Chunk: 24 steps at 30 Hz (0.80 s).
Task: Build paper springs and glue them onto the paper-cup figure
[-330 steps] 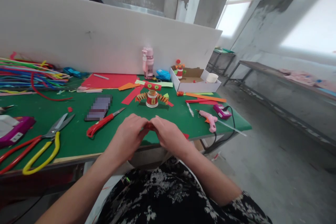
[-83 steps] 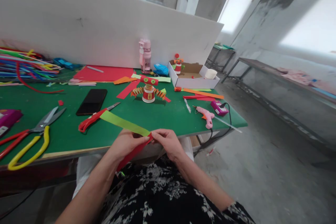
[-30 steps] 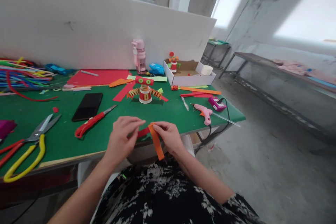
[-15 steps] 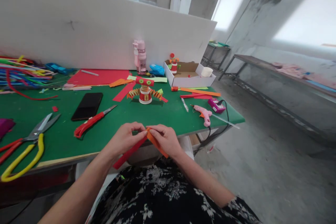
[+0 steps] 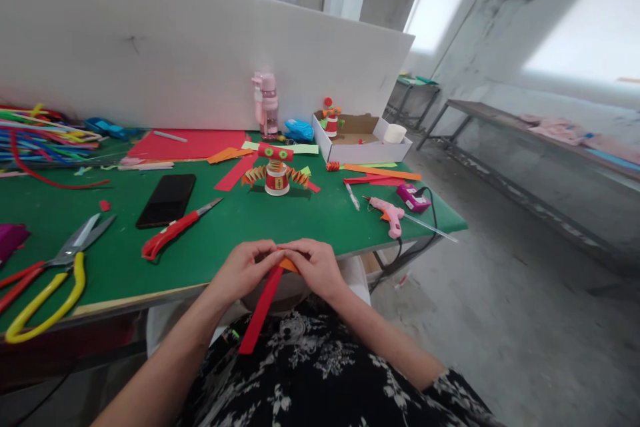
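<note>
Just off the table's front edge, my left hand (image 5: 250, 268) and my right hand (image 5: 316, 265) meet fingertip to fingertip, both closed on paper strips. A red paper strip (image 5: 263, 310) hangs from the pinch down over my lap. Between the thumbs shows a short piece of an orange paper strip (image 5: 289, 265); the rest of it is hidden by my right hand. Beyond my hands stands a paper-cup figure (image 5: 277, 177) with a red roll for a head, green eyes and folded orange-and-red arms.
On the green table (image 5: 240, 233) lie a red utility knife (image 5: 173, 235), a phone (image 5: 167, 201) and yellow-and-red-handled scissors (image 5: 65, 267). A pink glue gun (image 5: 387, 211) with its cord lies right. Behind are a white box (image 5: 327, 147), a pink bottle (image 5: 269, 107) and pipe cleaners (image 5: 50, 140).
The orange strip's loose end has folded in under my right hand. The red strip now hangs more steeply and further right, and my hands are closer together.
</note>
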Each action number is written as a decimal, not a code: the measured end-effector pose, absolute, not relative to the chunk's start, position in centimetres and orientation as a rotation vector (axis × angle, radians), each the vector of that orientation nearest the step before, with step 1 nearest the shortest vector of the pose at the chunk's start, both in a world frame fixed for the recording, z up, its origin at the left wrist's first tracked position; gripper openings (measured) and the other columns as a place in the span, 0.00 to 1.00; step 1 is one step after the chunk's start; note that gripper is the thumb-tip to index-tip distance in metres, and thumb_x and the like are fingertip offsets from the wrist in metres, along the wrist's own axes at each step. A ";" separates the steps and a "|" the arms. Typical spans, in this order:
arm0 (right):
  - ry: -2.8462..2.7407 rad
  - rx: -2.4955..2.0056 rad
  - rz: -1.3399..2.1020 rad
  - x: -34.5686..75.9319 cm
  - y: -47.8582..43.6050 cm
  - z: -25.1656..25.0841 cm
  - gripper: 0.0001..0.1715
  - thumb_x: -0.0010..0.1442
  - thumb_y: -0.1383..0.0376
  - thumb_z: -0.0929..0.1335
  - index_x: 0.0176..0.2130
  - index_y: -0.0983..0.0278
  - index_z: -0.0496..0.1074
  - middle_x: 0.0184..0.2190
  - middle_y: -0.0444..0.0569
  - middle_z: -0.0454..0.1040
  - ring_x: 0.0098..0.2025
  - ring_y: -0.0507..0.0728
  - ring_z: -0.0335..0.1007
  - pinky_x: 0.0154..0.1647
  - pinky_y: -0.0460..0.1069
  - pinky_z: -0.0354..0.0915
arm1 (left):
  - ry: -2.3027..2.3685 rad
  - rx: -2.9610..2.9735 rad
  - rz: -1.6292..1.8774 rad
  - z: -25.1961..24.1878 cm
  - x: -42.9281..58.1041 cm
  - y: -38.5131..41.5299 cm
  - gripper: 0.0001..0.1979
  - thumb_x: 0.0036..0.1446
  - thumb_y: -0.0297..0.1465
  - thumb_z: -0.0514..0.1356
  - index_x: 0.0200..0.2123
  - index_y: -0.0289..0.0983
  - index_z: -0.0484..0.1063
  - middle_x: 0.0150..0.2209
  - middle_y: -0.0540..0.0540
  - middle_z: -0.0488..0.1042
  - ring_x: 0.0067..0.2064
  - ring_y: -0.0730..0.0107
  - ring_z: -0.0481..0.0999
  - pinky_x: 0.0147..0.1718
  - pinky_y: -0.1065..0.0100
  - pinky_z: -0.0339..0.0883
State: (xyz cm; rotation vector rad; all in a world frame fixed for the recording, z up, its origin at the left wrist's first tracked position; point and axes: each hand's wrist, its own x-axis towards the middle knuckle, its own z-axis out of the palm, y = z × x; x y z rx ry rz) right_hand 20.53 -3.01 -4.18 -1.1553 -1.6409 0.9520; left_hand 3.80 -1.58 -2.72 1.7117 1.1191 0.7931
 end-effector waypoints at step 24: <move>-0.814 -1.089 1.404 18.4 -3.4 -4.6 0.15 0.43 0.58 0.76 0.31 0.64 0.80 0.34 0.50 0.82 0.39 0.59 0.76 0.47 0.54 0.69 | 1.308 1.397 1.261 -4.5 6.0 -3.1 0.17 0.53 0.44 0.59 0.23 0.37 0.72 0.23 0.51 0.72 0.28 0.70 0.68 0.29 0.71 0.64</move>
